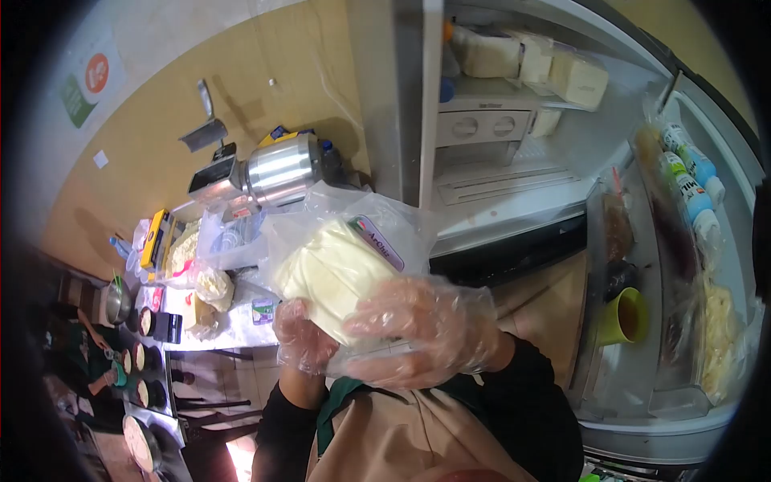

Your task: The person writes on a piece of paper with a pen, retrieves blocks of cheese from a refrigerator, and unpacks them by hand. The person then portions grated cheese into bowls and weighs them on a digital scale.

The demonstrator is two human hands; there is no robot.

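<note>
Both hands wear clear plastic gloves and hold a pale yellow block of cheese (pixel 325 265) in a clear plastic bag with a purple-edged label. My left hand (pixel 305 336) grips its lower left corner, fingers closed. Across the lower right side of the block lies my right hand (pixel 422 329), its fingers curled against the wrapping. The loose upper end of the bag (pixel 313 213) stands out beyond the cheese. The block is in front of my apron, between a table and an open fridge.
The open fridge (pixel 514 185) holds wrapped blocks (pixel 578 79) on its top shelf. Its door (pixel 618 386) carries bottles (pixel 695 201), bags and a green cup (pixel 622 316). At left, a table (pixel 261 333) bears a metal machine (pixel 281 170), a plastic tub (pixel 229 241) and a scale (pixel 165 328). A co-worker (pixel 84 353) stands beyond round pans (pixel 140 442).
</note>
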